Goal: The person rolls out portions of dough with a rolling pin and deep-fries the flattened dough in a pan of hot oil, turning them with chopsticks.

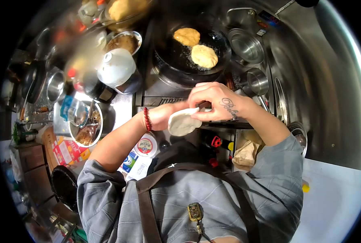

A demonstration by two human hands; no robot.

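Note:
A flat round of pale raw dough (183,122) hangs between my hands in front of the stove. My right hand (215,101) pinches its upper right edge between thumb and curled fingers. Against the dough's left side is my left hand (164,116), a red bead bracelet at its wrist. Its fingers are blurred and partly hidden by the dough and the other hand. Beyond my hands stands a black frying pan (168,60) with two rounds in oil: a browner flatbread (187,37) at the back and a paler flatbread (204,56) nearer me.
Right of the pan are a steel pot (246,45) and a small saucepan (256,81). To the left stand a white-topped jug (116,69) and a bowl of brown filling (123,42). A white bucket (100,129) with bags inside is lower left. A crumpled paper bag (246,155) lies lower right.

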